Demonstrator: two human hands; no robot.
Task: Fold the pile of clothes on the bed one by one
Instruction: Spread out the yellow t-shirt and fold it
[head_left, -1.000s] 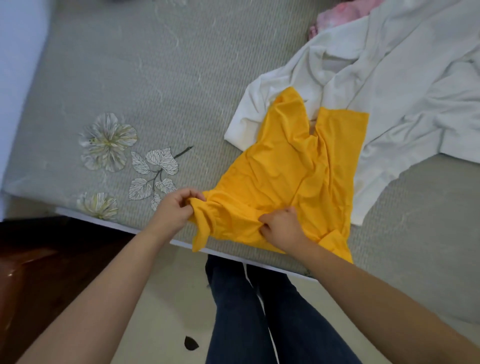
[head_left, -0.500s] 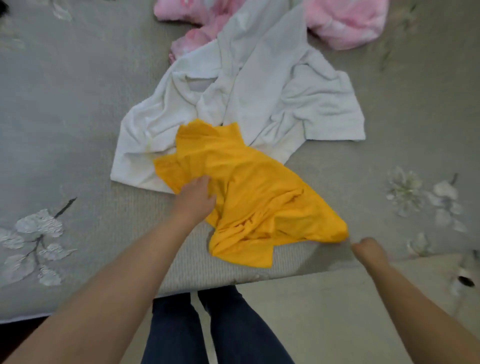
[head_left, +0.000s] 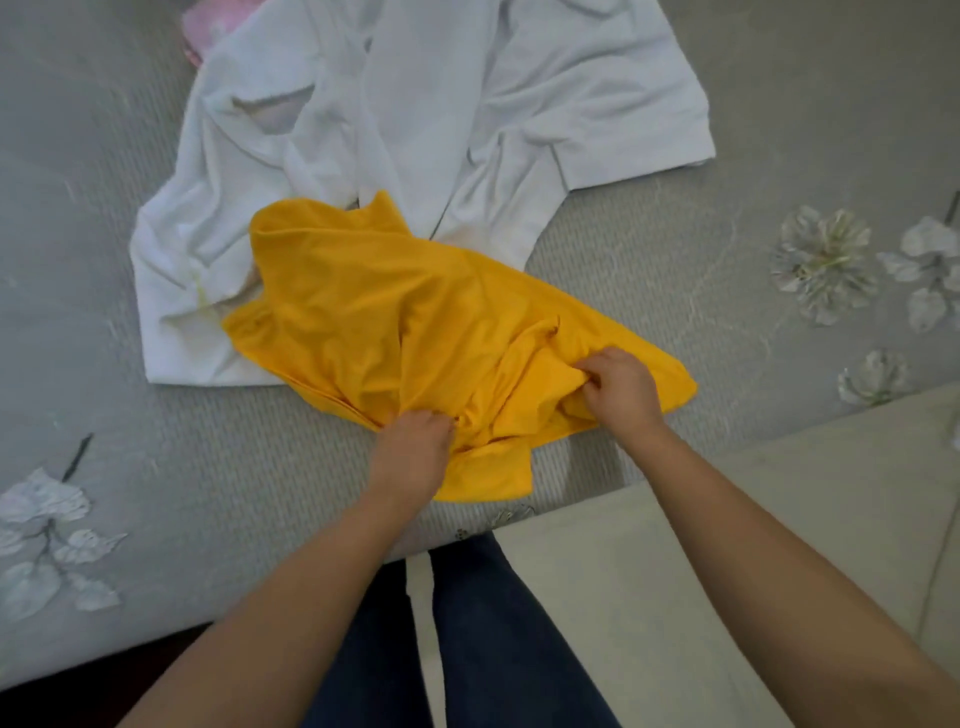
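Head view: near the bed (head_left: 649, 260) edge, the left hand (head_left: 415, 441) and right hand (head_left: 621, 389) each pinch bunched fabric of the yellow shirt (head_left: 395, 322). Its far end overlaps a crumpled white shirt (head_left: 441, 114); pink cloth (head_left: 200, 31) lies beyond.

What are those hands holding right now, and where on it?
Both hold the yellow garment. The left hand pinches bunched fabric at its near edge; the right hand grips a fold near its right corner.
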